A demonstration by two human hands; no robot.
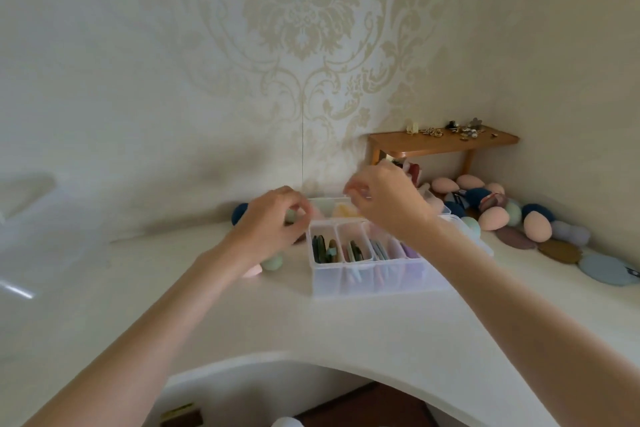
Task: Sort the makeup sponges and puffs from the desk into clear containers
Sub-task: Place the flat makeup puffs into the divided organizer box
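Observation:
A clear divided container (pixel 363 282) stands on the white desk, its front compartments packed with flat puffs on edge. Behind it, a second clear container (pixel 323 203) holds a pale yellow sponge (pixel 343 210). My left hand (pixel 273 222) hovers just left of the containers, fingers curled round a pale green sponge (pixel 291 216). My right hand (pixel 384 199) is above the back container, fingertips pinched together; whether anything is between them is unclear. A green sponge (pixel 273 262) and a pink one (pixel 252 272) lie under my left wrist.
A pile of pink, blue and green egg sponges (pixel 498 215) and flat puffs (pixel 607 269) fills the right corner. A small wooden shelf (pixel 443 142) carries trinkets. A dark blue sponge (pixel 239 213) sits by the wall. The desk front edge curves inward.

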